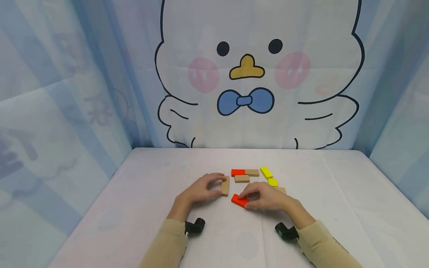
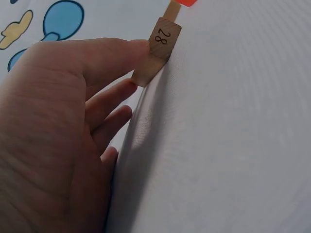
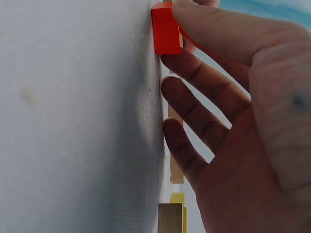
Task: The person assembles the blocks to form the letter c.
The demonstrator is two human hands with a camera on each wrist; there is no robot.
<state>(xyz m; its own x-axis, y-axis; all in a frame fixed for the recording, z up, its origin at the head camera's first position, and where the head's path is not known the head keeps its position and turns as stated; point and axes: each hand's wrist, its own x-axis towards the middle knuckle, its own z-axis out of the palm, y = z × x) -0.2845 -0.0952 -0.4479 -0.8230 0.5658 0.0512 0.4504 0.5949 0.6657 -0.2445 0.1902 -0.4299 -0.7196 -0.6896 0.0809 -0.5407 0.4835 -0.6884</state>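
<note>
On the white cloth-covered desk (image 1: 140,208), the left hand (image 1: 197,191) pinches a plain wooden rectangular block (image 1: 225,185) between thumb and curled fingers (image 1: 218,175) — in the left wrist view the block's end (image 2: 160,46) bears the number 28 and its lower edge rests on the cloth. The right hand (image 1: 266,196) sits at about 3 o'clock from it, thumb and forefinger closed on a flat orange-red rectangular block (image 1: 239,200) that lies on the desk just at 5 o'clock from the wooden one; the right wrist view shows the thumb pressed on that red block (image 3: 166,30) while the other fingers (image 3: 194,102) stay fairly straight, tips on the cloth. Toward 12 o'clock of the hands lie a second orange-red block (image 1: 238,172) touching a tan wooden block (image 1: 252,172), another tan block (image 1: 242,178) just beneath them, and two yellow blocks (image 1: 266,172) (image 1: 273,182) at 1 o'clock. Behind the desk hangs a pale blue curtain printed with a cartoon chick wearing a blue bow tie (image 1: 245,101).
</note>
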